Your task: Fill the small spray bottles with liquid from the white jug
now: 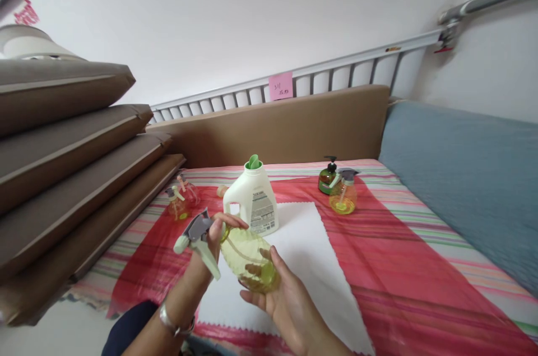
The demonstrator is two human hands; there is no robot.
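Note:
My two hands hold a yellow-green see-through spray bottle (247, 255) tilted on its side above a white cloth (306, 255). My left hand (212, 244) is wrapped round its neck, just under the grey and pale-green trigger head (196, 235). Cupping the bottle's round body from below is my right hand (279, 294), fingers curled round it. Just behind the hands stands a white detergent jug (252, 199) with a green spout, upright on the cloth's far edge.
A red sheet (399, 277) over a striped cover lies on the bed. Two small spray bottles (181, 199) sit at the left, a yellow (343, 194) and a green one (327, 178) at the back right. Stacked brown cushions (63, 165) rise left; a blue blanket (462, 176) lies right.

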